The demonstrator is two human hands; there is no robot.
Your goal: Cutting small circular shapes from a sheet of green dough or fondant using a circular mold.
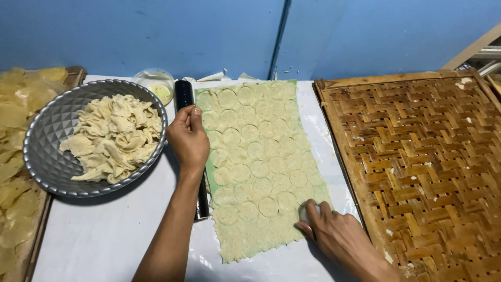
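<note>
— Dough sheet [261, 167] is lying down the middle of the frame on a green mat [207, 172], already scored with rows of round cut-outs. What are your hands doing on it?

— I'm resting my left hand [189, 138] on the sheet's left edge, fingers together and flat, holding nothing, just beside the black rolling pin [183, 94] that is running along that edge. My right hand [334, 232] is sitting at the lower right corner of the sheet, fingers curled around a small round cutter [308, 211]; I'm gripping it, though most of it is hiding under my fingers.

— And around you?

— A silver bowl [47, 156] of dough scraps [112, 137] is standing at the left, touching my left wrist side. A small plastic tub [155, 83] is sitting behind it, and a woven bamboo tray [422, 167] is filling the right of the frame.
</note>
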